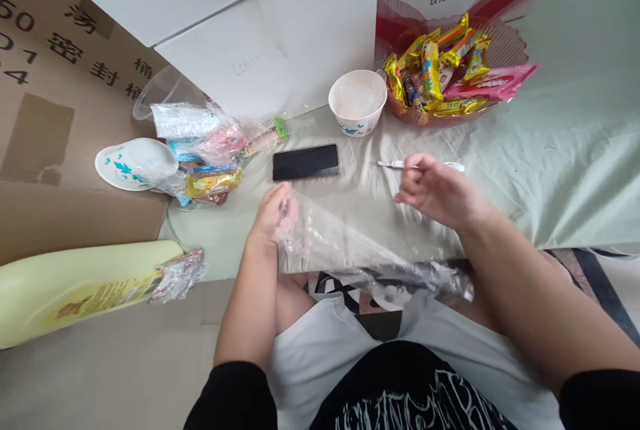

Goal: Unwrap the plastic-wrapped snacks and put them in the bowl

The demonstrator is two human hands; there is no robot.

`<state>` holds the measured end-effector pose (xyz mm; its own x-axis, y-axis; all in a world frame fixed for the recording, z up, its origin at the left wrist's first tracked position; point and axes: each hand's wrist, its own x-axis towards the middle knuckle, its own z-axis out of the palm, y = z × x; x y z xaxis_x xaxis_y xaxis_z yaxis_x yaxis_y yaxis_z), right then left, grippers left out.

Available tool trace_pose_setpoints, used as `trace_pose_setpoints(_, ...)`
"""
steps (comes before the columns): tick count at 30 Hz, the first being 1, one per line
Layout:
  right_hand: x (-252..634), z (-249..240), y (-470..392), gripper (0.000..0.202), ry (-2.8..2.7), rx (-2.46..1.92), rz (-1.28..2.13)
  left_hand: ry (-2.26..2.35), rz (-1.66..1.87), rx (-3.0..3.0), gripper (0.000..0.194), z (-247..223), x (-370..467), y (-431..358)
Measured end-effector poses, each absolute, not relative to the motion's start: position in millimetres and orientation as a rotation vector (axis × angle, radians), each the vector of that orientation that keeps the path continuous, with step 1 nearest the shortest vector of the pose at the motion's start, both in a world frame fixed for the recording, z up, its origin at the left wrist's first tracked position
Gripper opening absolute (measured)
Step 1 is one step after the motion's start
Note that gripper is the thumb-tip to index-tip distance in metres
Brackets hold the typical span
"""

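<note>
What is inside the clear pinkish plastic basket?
The clear pinkish plastic basket holds yellow shiny-wrapped snacks and a flat pink packet sticking out past its rim. Whatever lies beneath the top layer is covered.

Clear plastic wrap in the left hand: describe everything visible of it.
The clear crinkled plastic wrap looks thin, glossy and transparent. Bunched in the bare left hand at its upper end, it slants down rightward past the edge of the pale green cloth, to a gathered tail above the pale grey shorts. Sheet or bag: unclear.
</note>
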<state>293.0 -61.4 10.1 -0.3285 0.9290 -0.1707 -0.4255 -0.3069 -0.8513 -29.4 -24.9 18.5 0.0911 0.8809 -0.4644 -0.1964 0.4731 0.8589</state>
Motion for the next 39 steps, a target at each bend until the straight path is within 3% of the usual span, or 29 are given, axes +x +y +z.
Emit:
trace_pose_setpoints(2,272.9,3.5,-57.3,0.041,-0.983,-0.857,1.897,1.245,0.775,0.794,0.048,16.9,-20.9,-26.3)
trace_pose_setpoints(6,242.4,-2.2,-62.4,0.064,-1.236,-0.675,2.295,1.227,0.647,0.904,0.056,16.5,-4.1,-29.4)
trace_pose_setpoints(9,239.3,2.3,-67.3,0.037,-1.475,-0.703,2.403,1.208,0.629,0.906,0.056,18.0,-4.1,-29.5)
trace_pose_setpoints(12,246.1,8.5,-66.8,0.020,-1.648,-0.746,2.425,1.204,0.726,0.855,0.050,21.4,-18.8,-24.4)
trace_pose_setpoints(17,248.9,8.7,-64.7,0.024,-1.370,-0.780,2.260,0.970,1.278,0.537,0.035,25.5,-36.2,-13.9)
trace_pose_setpoints(19,245.0,6.1,-64.4,0.028,-1.091,-0.832,2.079,0.945,1.310,0.472,0.036,22.4,-25.6,-16.1)
trace_pose_setpoints(26,230.9,-2.1,-62.7,0.036,-0.698,-0.902,1.841,0.755,0.775,0.400,0.091,5.3,27.2,-42.2)
trace_pose_setpoints(32,229.1,-7.5,-64.5,0.035,-0.873,-0.931,1.776,0.869,0.745,0.619,0.124,3.4,25.7,-50.7)
trace_pose_setpoints(36,229.7,-7.6,-68.1,0.069,-0.912,-1.039,1.561,1.058,1.027,0.845,0.112,1.6,18.2,-48.0)
trace_pose_setpoints(39,230.8,-8.3,-70.9,0.067,-1.064,-1.082,1.405,1.093,1.091,1.069,0.069,-4.5,11.7,-45.9)
